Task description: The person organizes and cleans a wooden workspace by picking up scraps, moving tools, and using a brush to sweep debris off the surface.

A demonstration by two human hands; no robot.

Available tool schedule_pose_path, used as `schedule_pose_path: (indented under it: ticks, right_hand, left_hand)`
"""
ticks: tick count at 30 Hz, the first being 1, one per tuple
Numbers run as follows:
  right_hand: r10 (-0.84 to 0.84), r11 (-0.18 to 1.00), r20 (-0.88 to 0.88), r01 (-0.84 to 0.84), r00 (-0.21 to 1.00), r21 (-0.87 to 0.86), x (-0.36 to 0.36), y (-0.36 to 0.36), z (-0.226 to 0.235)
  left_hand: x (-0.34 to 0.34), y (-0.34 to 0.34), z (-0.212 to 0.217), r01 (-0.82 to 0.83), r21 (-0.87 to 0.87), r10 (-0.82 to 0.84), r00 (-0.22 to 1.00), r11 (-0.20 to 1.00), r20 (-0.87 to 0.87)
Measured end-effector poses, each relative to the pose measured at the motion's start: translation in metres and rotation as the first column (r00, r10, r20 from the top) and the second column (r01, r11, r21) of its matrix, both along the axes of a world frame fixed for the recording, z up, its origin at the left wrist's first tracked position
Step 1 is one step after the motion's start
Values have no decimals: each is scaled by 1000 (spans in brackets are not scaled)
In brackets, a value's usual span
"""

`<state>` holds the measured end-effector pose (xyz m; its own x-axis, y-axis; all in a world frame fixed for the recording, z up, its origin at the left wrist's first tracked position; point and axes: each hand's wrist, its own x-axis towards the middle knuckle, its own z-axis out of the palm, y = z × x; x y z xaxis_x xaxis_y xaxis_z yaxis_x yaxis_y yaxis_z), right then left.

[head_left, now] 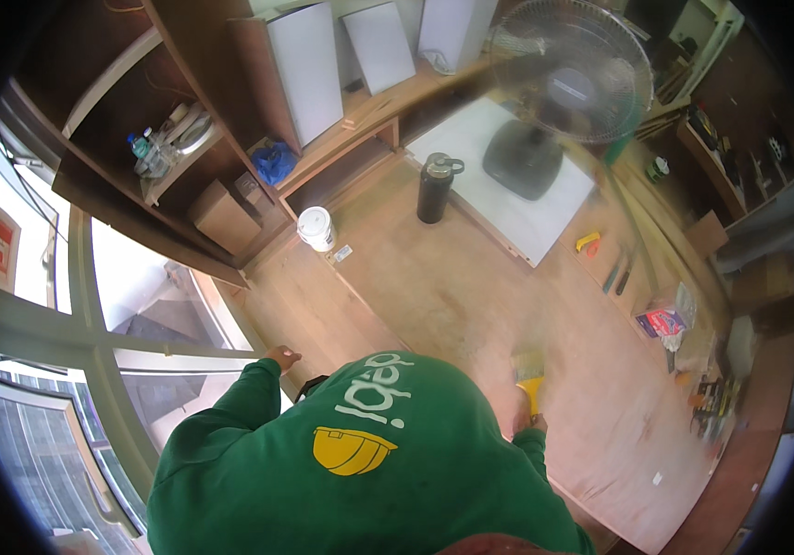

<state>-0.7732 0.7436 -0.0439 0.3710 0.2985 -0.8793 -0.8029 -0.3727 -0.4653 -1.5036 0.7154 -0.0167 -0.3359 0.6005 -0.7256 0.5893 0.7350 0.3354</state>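
I lean over a large plywood sheet [434, 287], and my green sleeves and chest fill the lower middle of the view. My left hand [281, 356] rests on the sheet's near left edge with fingers spread and nothing in it. My right hand [528, 418] grips a yellow-handled tool [529, 377] whose blurred pale head touches the plywood surface. What kind of tool it is cannot be told through the blur.
A black bottle [438, 187] and a white lidded tub [316, 228] stand at the sheet's far side. A standing fan [568, 83] sits on a white board [508, 199]. Small tools [589, 243] and a packet [662, 322] lie at right. Wooden shelves [184, 139] and a window [45, 305] are at left.
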Motion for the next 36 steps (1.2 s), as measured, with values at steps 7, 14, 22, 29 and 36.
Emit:
schedule_pose_path:
  ticks: [7, 14, 22, 29, 36]
  right_hand:
    - [565, 802, 384, -375, 730, -465, 44, -9, 0]
    - [847, -92, 110, -348, -520, -933, 28, 20, 8]
    - [919, 391, 245, -650, 308, -652, -81, 27, 48]
    - [856, 410, -95, -778, 509, -476, -162, 18, 7]
    - [989, 134, 118, -863, 87, -488, -296, 82, 39]
  left_hand:
    - [36, -6, 40, -214, -98, 219, 975, 972, 45]
    - [-21, -39, 6, 809, -201, -801, 450, 553, -394]
    - [-76, 23, -15, 771, -156, -778, 569, 617, -265]
    - [-192, 104, -30, 882, -310, -935, 339, 356, -108]
    - [-331, 142, -66, 525, -170, -551, 804, 834, -222]
